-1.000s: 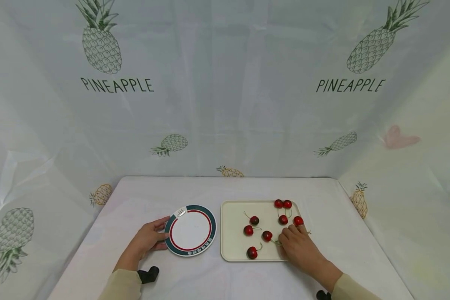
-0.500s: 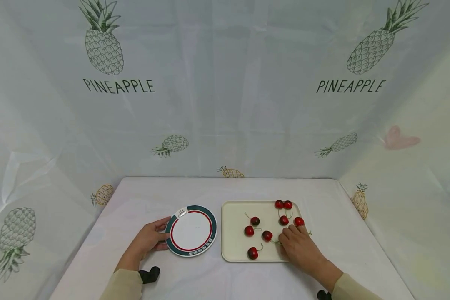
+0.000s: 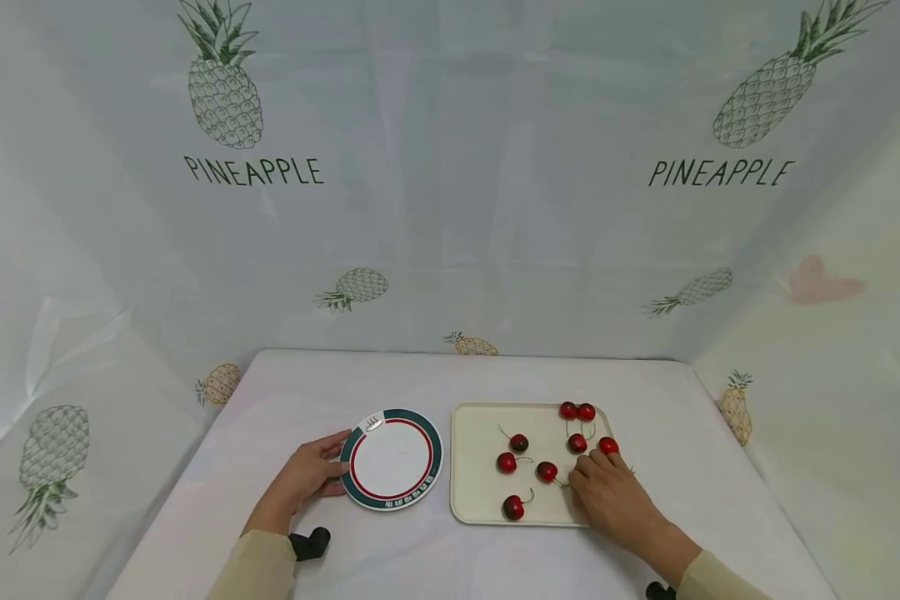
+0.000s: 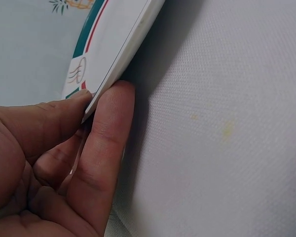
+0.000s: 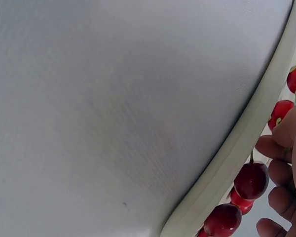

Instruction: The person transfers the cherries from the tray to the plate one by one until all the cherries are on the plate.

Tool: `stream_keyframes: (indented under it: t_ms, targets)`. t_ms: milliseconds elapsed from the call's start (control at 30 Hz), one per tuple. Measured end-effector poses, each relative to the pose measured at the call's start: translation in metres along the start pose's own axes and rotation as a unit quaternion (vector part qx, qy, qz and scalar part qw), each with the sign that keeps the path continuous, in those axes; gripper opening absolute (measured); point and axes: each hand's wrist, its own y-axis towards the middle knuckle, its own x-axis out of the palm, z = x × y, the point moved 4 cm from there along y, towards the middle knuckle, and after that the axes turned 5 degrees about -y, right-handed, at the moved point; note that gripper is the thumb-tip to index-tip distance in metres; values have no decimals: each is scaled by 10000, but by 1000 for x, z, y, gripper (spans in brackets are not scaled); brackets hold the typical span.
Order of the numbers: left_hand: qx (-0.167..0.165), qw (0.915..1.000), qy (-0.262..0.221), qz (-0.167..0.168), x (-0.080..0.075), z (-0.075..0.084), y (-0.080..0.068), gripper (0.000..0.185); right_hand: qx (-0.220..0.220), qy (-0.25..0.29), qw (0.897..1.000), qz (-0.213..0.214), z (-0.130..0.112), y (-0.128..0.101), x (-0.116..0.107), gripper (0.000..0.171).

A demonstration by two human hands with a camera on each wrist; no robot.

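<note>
The cherries (image 3: 547,472) lay scattered over the cream tray (image 3: 476,492), a touching pair at about one o'clock, one near the middle, another at about half past six, and from where I sat I counted eight in the head view. The right hand (image 3: 615,500) was over the tray's four o'clock side, with a red cherry just beyond its knuckles. Its fingers were curled and the gap from thumb to forefinger narrow, but I could not tell whether they pinched anything. The plate (image 3: 392,458) was at the tray's nine o'clock, near but apart, with no cherry on it. The left hand (image 3: 303,479) gripped its rim at nine o'clock, thumb on top and a finger underneath. Over the last second my head picture had slid slightly to the right, carrying even the printed pineapple backdrop (image 3: 450,217) with it, so I put that down to the camera. On the white cloth (image 3: 390,558), both hands, plate and tray kept their places relative to each other. I judged that the handling had paused and the cherries had gained no ground.
</note>
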Motion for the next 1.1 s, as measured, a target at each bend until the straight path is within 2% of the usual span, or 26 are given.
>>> stream_keyframes:
  t_ms: [267,567,800,867,1000,1100]
  targets:
    - [-65,9998,159,43,1,2,1,65,75,128,9987,488,3,-4,-1,20]
    - [-131,9998,148,-22,2,4,-1,65,225,244,9974,645,4,-5,-1,18]
    - [-128,9997,175,-80,-3,2,2,65,105,245,9957,892,5,2,-3,10]
    - [-135,9997,148,-106,-3,3,3,65,67,204,9953,940,6,5,-5,13]
    - [-138,9997,150,-125,-1,5,4,65,-27,126,9927,1198,7,12,-12,31]
    - [-124,9997,155,-106,1,5,4,65,-8,79,9925,1217,7,19,-15,25]
